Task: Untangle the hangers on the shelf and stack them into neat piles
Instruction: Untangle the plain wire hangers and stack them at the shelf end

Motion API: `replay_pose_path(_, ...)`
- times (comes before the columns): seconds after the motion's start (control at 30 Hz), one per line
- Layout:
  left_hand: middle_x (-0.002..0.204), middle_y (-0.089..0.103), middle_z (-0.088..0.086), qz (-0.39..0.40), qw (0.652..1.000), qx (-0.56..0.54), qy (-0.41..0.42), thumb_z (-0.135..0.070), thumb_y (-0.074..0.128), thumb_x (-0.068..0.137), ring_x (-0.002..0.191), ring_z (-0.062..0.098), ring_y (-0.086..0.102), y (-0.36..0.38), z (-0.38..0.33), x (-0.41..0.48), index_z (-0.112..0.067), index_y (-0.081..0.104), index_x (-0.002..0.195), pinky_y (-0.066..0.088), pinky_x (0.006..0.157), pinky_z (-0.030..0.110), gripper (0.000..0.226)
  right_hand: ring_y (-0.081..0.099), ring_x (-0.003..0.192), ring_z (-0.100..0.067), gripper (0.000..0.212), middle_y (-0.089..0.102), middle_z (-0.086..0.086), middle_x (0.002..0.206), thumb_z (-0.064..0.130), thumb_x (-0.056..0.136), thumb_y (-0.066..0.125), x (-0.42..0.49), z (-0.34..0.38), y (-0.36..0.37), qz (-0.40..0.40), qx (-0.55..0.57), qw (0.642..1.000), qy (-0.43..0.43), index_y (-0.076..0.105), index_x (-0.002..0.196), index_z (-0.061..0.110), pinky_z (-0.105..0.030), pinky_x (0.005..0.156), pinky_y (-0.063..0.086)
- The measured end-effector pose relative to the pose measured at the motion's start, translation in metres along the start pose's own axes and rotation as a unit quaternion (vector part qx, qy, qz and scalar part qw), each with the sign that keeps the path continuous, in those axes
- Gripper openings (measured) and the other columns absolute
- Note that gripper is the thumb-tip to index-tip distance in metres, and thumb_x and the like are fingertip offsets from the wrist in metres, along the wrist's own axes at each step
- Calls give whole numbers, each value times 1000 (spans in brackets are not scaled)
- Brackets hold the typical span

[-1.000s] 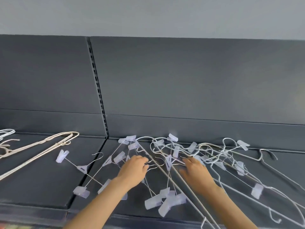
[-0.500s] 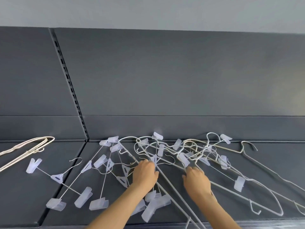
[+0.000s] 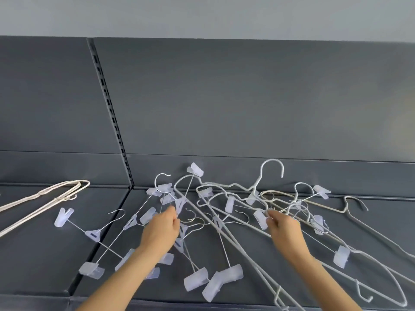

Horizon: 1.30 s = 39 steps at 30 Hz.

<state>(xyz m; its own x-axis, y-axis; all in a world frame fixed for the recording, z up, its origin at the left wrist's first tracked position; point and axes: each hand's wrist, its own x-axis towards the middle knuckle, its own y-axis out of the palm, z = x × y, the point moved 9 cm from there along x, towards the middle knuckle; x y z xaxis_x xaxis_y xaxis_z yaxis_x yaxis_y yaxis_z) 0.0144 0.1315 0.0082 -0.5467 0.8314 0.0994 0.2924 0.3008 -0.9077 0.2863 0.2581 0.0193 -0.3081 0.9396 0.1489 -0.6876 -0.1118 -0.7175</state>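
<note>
Left hand [image 3: 160, 232] fingers [image 3: 172, 213] pinch clip hanger [image 3: 181, 203]; right hand [image 3: 284, 232] fingers [image 3: 270, 217] grasp wire hanger [image 3: 254, 194] inside tangle [image 3: 224, 212], shelf [image 3: 247, 290].

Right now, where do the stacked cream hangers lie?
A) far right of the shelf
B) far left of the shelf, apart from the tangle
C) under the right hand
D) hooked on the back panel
B: the cream hangers lie at the shelf's far left, clear of the tangle that the left hand and right hand grip.
</note>
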Motion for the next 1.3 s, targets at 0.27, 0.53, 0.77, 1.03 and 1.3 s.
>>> replay_pose_path(0.27,64,50,1,-12,997,45,-56,-20,39,96,61,26,50,3,38,1,-15,36,78,29,47,28,19,19,58,-18,17,29,-2,55,-1,86,46,3,5,-14,-11,-3,1000,-5,45,71,-7,-33,52,21)
replay_pose_path(0.53,95,60,3,6,988,140,-61,-37,51,90,97,24,58,-8,41,13,-12,56,93,39,63,29,26,22,56,-19,26,32,-3,55,2,89,48,-4,2,-30,-20,-1,1000,-6,45,64,-1,-23,47,24)
replay_pose_path(0.77,97,59,3,-17,996,30,84,-28,46,93,96,21,54,4,-46,1,-12,59,90,43,75,29,21,22,50,-15,42,28,7,41,1,88,49,-13,1,-49,-37,40,998,10,40,50,16,-20,45,24)
replay_pose_path(1.03,73,61,7,45,957,-193,211,-13,43,93,65,12,45,36,-153,-21,-5,65,87,37,66,26,24,21,49,-9,30,30,2,51,-1,87,49,-26,-14,-52,-35,60,997,24,51,58,2,-19,46,23)
replay_pose_path(1.3,66,57,5,207,870,-444,57,-23,55,88,63,17,51,86,-222,-17,-5,60,71,43,62,26,25,30,53,-13,30,41,-3,54,4,86,51,-37,-22,-40,-13,69,997,39,48,56,11,-19,47,24)
